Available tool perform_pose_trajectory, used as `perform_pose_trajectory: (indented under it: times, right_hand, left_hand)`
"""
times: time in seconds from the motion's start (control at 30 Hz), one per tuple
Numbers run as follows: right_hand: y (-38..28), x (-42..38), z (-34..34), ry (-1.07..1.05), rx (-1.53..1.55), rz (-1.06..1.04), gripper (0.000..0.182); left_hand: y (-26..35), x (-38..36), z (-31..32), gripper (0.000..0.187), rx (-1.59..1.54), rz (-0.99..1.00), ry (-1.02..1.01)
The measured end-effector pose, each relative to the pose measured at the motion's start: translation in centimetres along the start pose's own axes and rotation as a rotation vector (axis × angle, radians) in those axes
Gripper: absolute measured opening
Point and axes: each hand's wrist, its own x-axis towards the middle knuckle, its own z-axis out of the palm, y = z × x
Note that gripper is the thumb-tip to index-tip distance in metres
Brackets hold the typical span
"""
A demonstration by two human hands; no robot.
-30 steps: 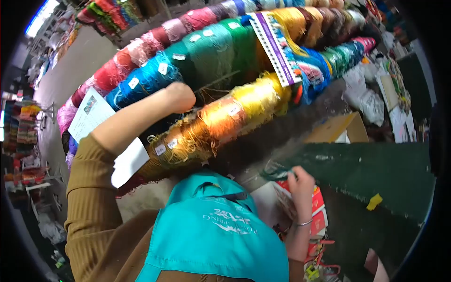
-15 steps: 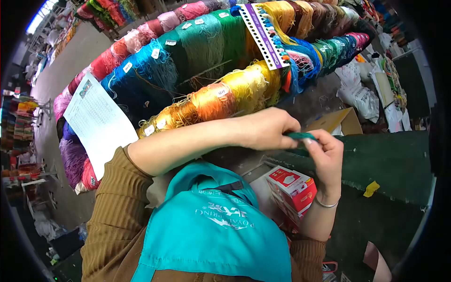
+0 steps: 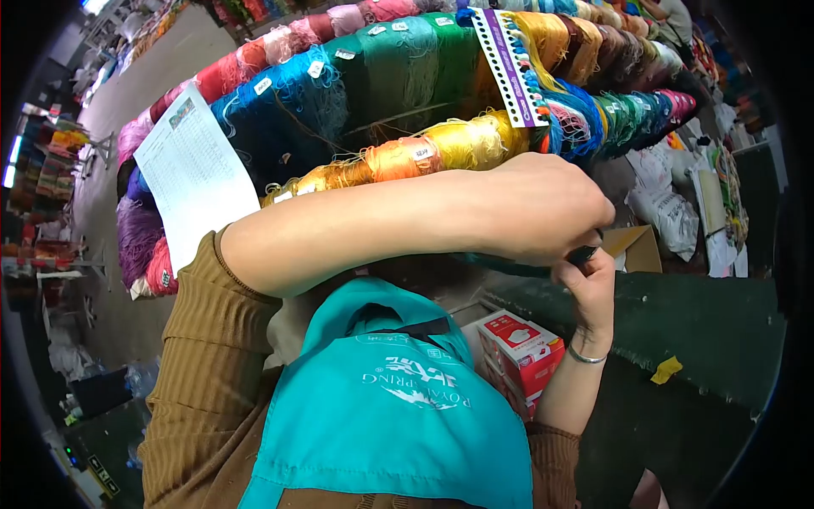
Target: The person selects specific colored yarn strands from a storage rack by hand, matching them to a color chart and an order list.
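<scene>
My left hand (image 3: 555, 204) reaches across to the right, fingers curled down with the back of the hand facing me. Just below it, my right hand (image 3: 591, 288), with a silver bracelet on the wrist, pinches with thumb and bent fingers. Dark green thread (image 3: 583, 254) is gripped between the two hands, and more green thread (image 3: 504, 265) shows under my left forearm. My left fingertips are mostly hidden. Behind the left hand hangs a white-and-purple punched card (image 3: 511, 72) with coloured threads tied to its holes.
Labelled thread hanks in yellow (image 3: 475, 140), blue (image 3: 288, 89) and green (image 3: 454, 51) cover a long rack. A printed sheet (image 3: 199, 174) lies against its left end. Right: red-and-white box (image 3: 521, 348), cardboard box (image 3: 636, 248), dark green surface (image 3: 678, 314) with yellow scrap (image 3: 667, 370). Another person (image 3: 674, 19) stands far right.
My left hand has moved right and bent over at the wrist, close above my right hand. The stretch of green thread between them is shorter, and thread now shows under my left forearm.
</scene>
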Motion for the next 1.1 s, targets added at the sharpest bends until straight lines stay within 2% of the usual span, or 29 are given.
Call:
perform_pose_trajectory:
  times: [0.07, 0.1, 0.13, 0.17, 0.2, 0.23, 0.33, 0.4, 0.43, 0.57, 0.63, 0.67, 0.7, 0.73, 0.8, 0.83, 0.9, 0.93, 0.97, 1.03, 1.07, 1.1]
  right_hand:
    - [-0.7, 0.0, -0.6, -0.003, -0.063, -0.032, 0.034]
    - [-1.0, 0.1, -1.7, -0.043, -0.239, -0.108, 0.054]
    - [-1.5, 0.1, -1.1, -0.009, -0.176, -0.132, 0.073]
    - [-1.7, 0.6, -0.6, 0.017, -0.140, -0.315, 0.094]
    - [-2.4, 0.6, 0.4, 0.035, -0.034, -0.333, 0.110]
    - [-2.3, 0.8, 1.0, 0.038, 0.033, -0.398, 0.117]
    - [-2.9, 0.7, 3.8, -0.006, 0.234, -0.363, 0.133]
    - [-2.7, 0.7, 5.2, -0.004, 0.237, -0.318, 0.133]
    - [-2.5, 0.9, 5.6, -0.026, 0.201, -0.293, 0.133]
    - [-1.9, 2.0, 6.8, -0.076, 0.044, -0.210, 0.133]
    - [-1.3, 2.4, 7.7, -0.073, -0.036, -0.219, 0.130]
    - [-1.5, 2.6, 8.5, -0.085, -0.037, -0.223, 0.129]
    - [-1.6, 2.9, 9.1, -0.097, -0.037, -0.228, 0.128]
    - [-1.4, 3.1, 9.5, -0.149, 0.031, -0.252, 0.117]
    - [-1.5, 3.3, 10.4, -0.097, -0.050, -0.183, 0.104]
    - [-1.2, 3.8, 10.6, -0.170, 0.020, -0.277, 0.079]
    - [-1.5, 4.3, 11.1, -0.182, -0.043, -0.247, 0.073]
    - [-1.6, 4.6, 11.3, -0.183, -0.101, -0.220, 0.067]
    - [-1.7, 4.8, 11.4, -0.188, -0.104, -0.219, 0.067]
    - [-1.4, 5.5, 11.6, -0.188, -0.070, -0.194, 0.063]
    - [-1.3, 5.7, 11.5, -0.192, -0.071, -0.192, 0.063]
    - [-1.0, 5.9, 11.3, -0.178, -0.107, -0.158, 0.063]
  left_hand:
    - [0.4, 0.4, 0.1, 0.015, 0.003, 0.020, 0.021]
    - [0.7, 0.4, 0.2, 0.017, 0.021, -0.020, -0.013]
    - [0.8, 0.3, 0.4, 0.017, 0.032, -0.002, -0.008]
    - [0.7, 0.1, 1.0, 0.017, -0.088, 0.033, 0.070]
    - [0.8, -0.1, 1.6, 0.016, 0.021, -0.025, 0.048]
    - [0.9, -0.2, 2.1, 0.017, -0.019, -0.026, 0.037]
    - [0.8, -1.3, 4.1, 0.020, -0.076, -0.049, 0.146]
    - [0.7, -2.2, 5.1, 0.022, -0.142, -0.026, 0.326]
    - [0.9, -2.6, 4.8, 0.020, -0.148, -0.070, 0.266]
    - [0.1, -5.3, 5.6, 0.018, 0.036, -0.085, 0.464]
    - [-0.3, -6.9, 5.1, 0.019, -0.125, -0.171, 0.384]
    - [-0.5, -7.5, 5.4, 0.019, -0.240, -0.203, 0.506]
    - [-1.0, -8.0, 5.5, 0.019, -0.237, -0.213, 0.517]
    - [-1.6, -8.5, 5.6, 0.020, -0.505, -0.298, 0.529]
    - [-3.0, -9.2, 5.7, 0.021, -0.953, -0.463, 0.478]
    - [-3.2, -9.5, 5.7, 0.021, -0.954, -0.466, 0.488]
    - [-3.4, -9.8, 6.2, 0.021, -1.289, -0.640, 0.600]
    - [-3.9, -10.0, 6.3, 0.019, -1.127, -0.597, 0.628]
    - [-4.2, -10.1, 6.4, 0.019, -1.130, -0.597, 0.634]
    - [-4.8, -10.3, 6.2, 0.015, -0.606, -0.484, 0.790]
    - [-5.0, -10.5, 5.9, 0.013, -0.446, -0.465, 0.771]
    - [-5.2, -10.6, 5.6, 0.013, -0.448, -0.467, 0.772]
